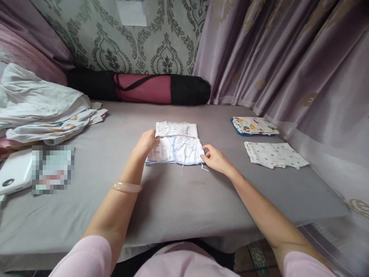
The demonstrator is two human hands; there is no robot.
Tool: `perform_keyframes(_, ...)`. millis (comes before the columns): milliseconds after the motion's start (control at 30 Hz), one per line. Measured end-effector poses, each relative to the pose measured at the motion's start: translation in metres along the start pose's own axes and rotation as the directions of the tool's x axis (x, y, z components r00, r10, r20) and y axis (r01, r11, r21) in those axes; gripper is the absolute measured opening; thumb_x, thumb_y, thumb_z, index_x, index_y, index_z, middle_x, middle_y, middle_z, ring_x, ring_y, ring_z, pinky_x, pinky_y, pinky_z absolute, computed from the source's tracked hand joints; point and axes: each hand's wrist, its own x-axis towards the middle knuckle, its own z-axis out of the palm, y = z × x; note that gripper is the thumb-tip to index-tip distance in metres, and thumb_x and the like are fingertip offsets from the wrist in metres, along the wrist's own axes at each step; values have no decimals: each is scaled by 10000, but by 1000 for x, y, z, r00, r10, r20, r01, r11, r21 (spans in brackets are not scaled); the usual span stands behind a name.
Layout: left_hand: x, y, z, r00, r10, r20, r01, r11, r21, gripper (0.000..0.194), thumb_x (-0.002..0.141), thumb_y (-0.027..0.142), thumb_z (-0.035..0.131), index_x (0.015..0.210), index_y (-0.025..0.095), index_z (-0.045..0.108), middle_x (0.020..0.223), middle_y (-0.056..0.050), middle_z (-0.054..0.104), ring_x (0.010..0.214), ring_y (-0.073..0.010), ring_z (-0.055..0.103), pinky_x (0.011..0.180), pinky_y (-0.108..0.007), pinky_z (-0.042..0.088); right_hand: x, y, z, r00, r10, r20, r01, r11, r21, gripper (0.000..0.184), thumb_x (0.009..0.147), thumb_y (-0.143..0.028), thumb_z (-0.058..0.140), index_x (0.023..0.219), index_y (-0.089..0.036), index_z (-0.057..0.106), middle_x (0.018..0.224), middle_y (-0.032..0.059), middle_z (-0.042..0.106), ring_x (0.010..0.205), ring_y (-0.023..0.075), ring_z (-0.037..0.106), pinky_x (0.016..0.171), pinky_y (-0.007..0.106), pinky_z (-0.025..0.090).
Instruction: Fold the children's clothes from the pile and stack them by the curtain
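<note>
A small white baby shirt [187, 150] with a faint print, light blue edging and thin ties lies in front of me, its upper part folded over. My left hand [148, 140] grips the left side of the shirt near the fold, with its fingertips partly hidden. At the lower right corner, my right hand [215, 157] pinches the shirt's edge between thumb and fingers. Loose white ties hang from the lower hem onto the grey sheet.
On the right lie a stack of folded printed clothes [255, 126] and a white printed garment [275, 154]. A heap of clothes [43, 100], a white device [17, 171] and a blurred packet [54, 169] are on the left. A black-and-maroon long bag [144, 88] lies along the wall.
</note>
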Motion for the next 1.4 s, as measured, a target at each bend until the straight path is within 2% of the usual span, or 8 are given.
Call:
perform_keyframes(133,-21,-26,-5,998,-56,-21,57,997,47,367,900,365,473,1171,141,577,1110,-160,664,1063,-274,603,847,-316,462,-2,-2,2,998,-51,23,49,997,61,323,865,-337,512,1162,-228,579,706,-37,660,652,148,608,643,248,435)
perform_keyframes(267,-47,-42,-5,991,-97,96,108,987,-118,508,863,414,514,1278,121,512,987,-112,680,858,-216,637,732,-279,477,-8,-1,-3,987,-134,93,128,989,69,322,903,-295,429,1131,-215,643,859,17,701,720,159,620,698,268,469)
perform_keyframes(433,-74,-45,0,973,167,161,-109,941,-319,696,826,501,523,1424,173,380,775,12,577,683,-152,546,621,-247,440,-13,4,-8,928,-351,125,348,936,50,481,839,-79,377,1225,-218,628,1130,55,678,996,178,617,891,297,467)
perform_keyframes(567,-84,-46,-2,931,300,209,-216,912,-349,587,797,359,529,1369,238,473,789,15,543,691,-144,516,649,-243,446,-13,11,-5,856,-511,81,514,857,-30,500,842,-35,399,1248,-237,608,1093,64,666,1034,196,574,907,335,471)
perform_keyframes(733,-79,-57,10,921,388,34,-374,904,-206,555,736,145,430,1269,227,563,1001,-59,569,867,-183,563,836,-285,476,-10,7,-4,854,-520,29,506,816,-280,330,913,-114,447,1127,-225,672,1102,105,628,1057,234,542,865,352,492)
perform_keyframes(933,-71,-66,17,837,535,-117,-527,845,91,464,837,140,428,1237,268,624,1268,-114,536,1189,-270,475,1030,-418,408,-3,4,-4,758,-633,160,648,700,-301,512,933,-54,336,1331,-274,571,1476,41,472,1396,208,358,1140,461,321)
perform_keyframes(1067,-72,-62,7,757,653,13,-653,756,46,397,935,209,359,1172,282,668,1393,-35,547,1393,-234,345,1152,-411,291,-1,10,0,717,-657,233,697,681,-224,483,968,-94,299,1338,-246,570,1436,35,524,1355,167,438,1171,427,298)
perform_keyframes(1400,-70,-77,-5,660,745,-98,-751,659,-40,368,993,290,341,1242,240,607,1217,-69,676,1154,-199,610,1104,-403,363,-8,9,-14,682,-729,62,724,660,-201,463,927,-35,387,1281,-232,612,1271,49,658,1178,187,611,1067,423,459)
